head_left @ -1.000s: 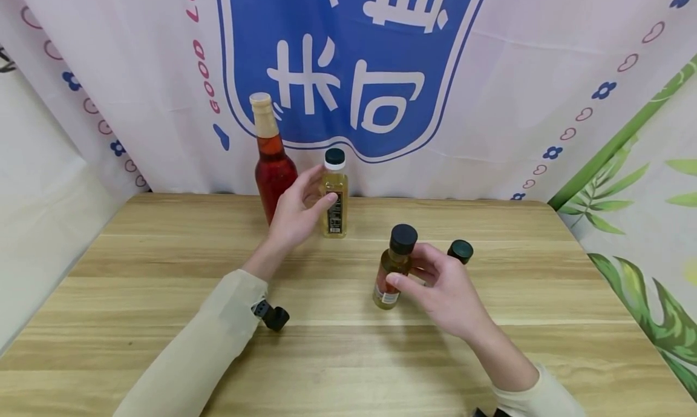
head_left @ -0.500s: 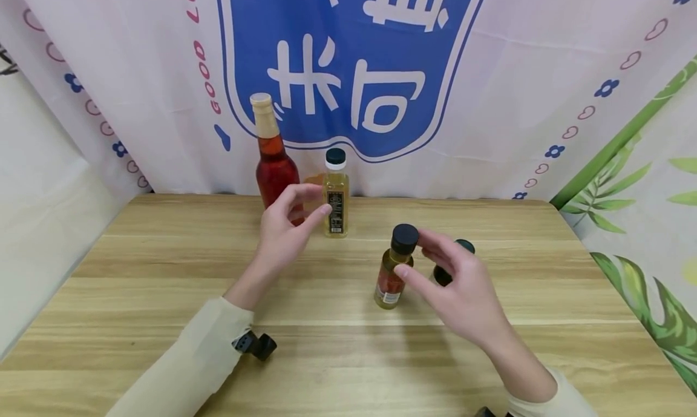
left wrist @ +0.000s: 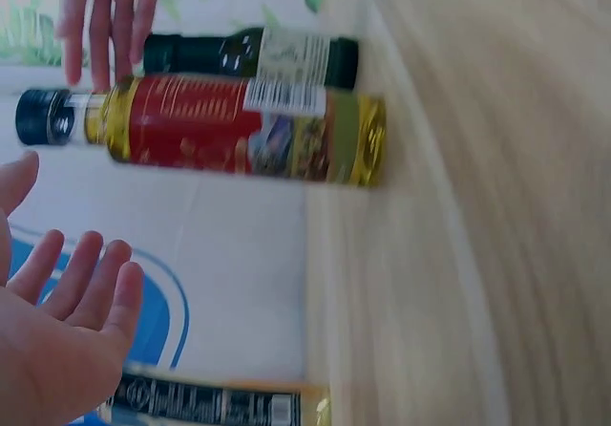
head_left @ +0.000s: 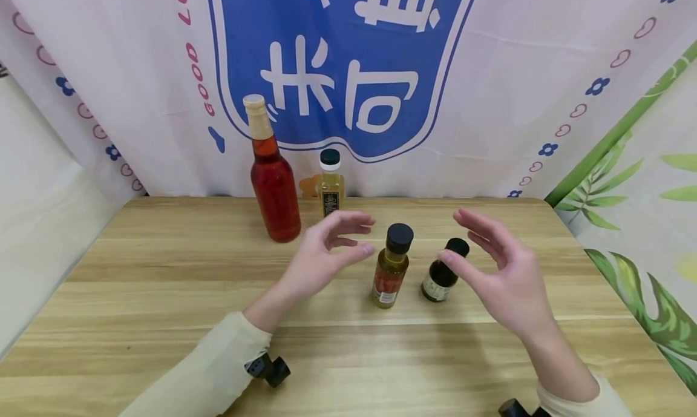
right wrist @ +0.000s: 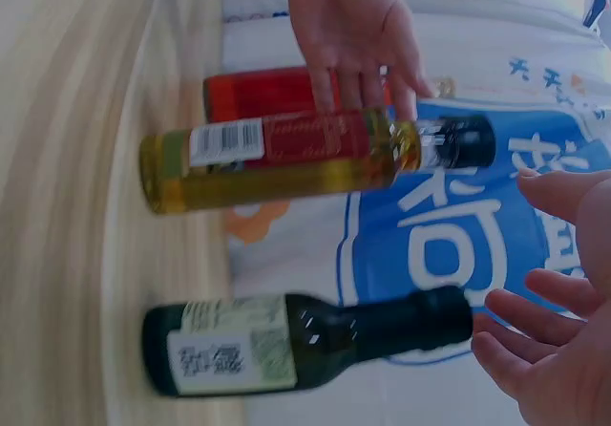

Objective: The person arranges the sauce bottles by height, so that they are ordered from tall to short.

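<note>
Wooden tabletop (head_left: 179,272) lies before a printed curtain (head_left: 490,108); left grip (head_left: 322,256) and right grip (head_left: 507,278), loosely spread, flank two bottles (head_left: 389,279).

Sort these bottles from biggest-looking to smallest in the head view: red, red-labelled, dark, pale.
1. Red bottle
2. Red-labelled bottle
3. Dark bottle
Unranked: pale bottle, since its lower part is hidden behind the left hand.

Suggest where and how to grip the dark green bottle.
Probably the neck, from the right: the dark green bottle stands upright, its neck narrower than its body; the right hand is on that side, and the red-labelled bottle stands left.
</note>
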The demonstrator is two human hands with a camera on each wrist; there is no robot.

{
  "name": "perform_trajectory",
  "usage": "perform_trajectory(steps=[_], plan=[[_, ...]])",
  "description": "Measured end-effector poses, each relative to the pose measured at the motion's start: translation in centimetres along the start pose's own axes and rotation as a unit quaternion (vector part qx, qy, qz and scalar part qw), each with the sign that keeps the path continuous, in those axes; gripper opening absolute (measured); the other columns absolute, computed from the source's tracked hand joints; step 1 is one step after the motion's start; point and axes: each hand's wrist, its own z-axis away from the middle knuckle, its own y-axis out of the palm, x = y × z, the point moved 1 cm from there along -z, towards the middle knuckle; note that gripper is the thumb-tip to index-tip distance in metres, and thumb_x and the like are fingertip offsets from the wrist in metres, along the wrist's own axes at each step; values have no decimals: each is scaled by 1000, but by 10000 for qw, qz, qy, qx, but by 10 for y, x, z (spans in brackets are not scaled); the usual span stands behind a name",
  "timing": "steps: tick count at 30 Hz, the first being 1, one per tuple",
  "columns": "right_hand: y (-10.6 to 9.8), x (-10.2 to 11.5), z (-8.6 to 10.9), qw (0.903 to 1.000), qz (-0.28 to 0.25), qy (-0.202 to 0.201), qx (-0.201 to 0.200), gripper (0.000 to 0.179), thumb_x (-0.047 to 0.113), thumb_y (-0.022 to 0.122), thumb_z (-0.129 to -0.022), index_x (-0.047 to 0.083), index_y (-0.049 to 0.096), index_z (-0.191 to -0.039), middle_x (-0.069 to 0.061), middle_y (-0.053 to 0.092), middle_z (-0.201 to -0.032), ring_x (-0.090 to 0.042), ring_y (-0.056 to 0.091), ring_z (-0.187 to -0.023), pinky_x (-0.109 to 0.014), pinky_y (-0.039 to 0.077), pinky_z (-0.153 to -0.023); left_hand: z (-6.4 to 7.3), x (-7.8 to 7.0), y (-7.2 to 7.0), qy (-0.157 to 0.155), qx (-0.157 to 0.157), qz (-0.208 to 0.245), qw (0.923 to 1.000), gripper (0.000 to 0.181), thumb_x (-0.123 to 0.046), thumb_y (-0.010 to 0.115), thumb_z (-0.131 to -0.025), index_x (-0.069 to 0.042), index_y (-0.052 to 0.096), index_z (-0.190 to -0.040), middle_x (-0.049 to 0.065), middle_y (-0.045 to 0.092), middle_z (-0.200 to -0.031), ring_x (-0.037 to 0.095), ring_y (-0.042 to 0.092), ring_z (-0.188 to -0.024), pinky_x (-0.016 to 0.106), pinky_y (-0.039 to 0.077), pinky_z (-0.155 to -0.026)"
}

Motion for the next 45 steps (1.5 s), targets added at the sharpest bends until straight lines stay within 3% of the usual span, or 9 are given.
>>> perform_trajectory(steps=[6, 12, 20, 31, 38, 45], plan=[[-2, -24, 1, 9982, 207, 481, 291, 60, 15, 86, -91, 11, 62, -145, -11, 68, -143, 7, 62, -125, -7, 47, -108, 3, 2, 20, -33, 397, -97, 9992, 57, -13, 83, -93, -13, 61, -146, 5, 68, -144, 22, 64, -135, 47, 54, -114], [3, -44, 6, 9900, 318, 1107, 811, 51, 23, 83, -94, 8, 66, -139, -14, 71, -137, 12, 64, -113, -5, 51, -99, 3, 2, 30, 6, 438, -516, 9977, 57, -15, 86, -90, -12, 64, -143, 6, 72, -139, 23, 67, -129, 42, 56, -110], [3, -56, 10, 9830, 10, 1609, 884, 38, 22, 80, -97, 0, 69, -127, -20, 72, -127, 7, 70, -106, -9, 57, -92, 0, 2, 36, -3, 531, -494, 9974, 48, -16, 85, -92, -9, 69, -136, 8, 75, -132, 23, 70, -120, 39, 57, -109], [4, -58, 9, 9787, 37, 1808, 966, 42, 25, 82, -96, 1, 70, -128, -21, 73, -127, 6, 71, -104, -10, 58, -90, 5, 5, 36, -407, 358, -424, 9976, 53, -18, 88, -88, -11, 69, -138, 8, 75, -133, 25, 71, -123, 41, 57, -111], [1, -70, 7, 9758, 54, 1800, 1241, 47, 25, 84, -94, 3, 70, -133, -20, 75, -128, 3, 73, -103, -12, 59, -89, 5, 7, 36, -651, 285, -242, 9972, 57, -17, 90, -86, -11, 69, -138, 9, 75, -133, 26, 72, -124, 49, 55, -113], [-1, -78, 7, 9755, -121, 1720, 1367, 48, 24, 84, -94, 2, 70, -134, -19, 75, -129, 2, 73, -105, -13, 59, -90, 5, 8, 36, -701, 268, -275, 9968, 60, -17, 91, -85, -10, 68, -140, 8, 74, -135, 25, 72, -124, 40, 57, -111]])
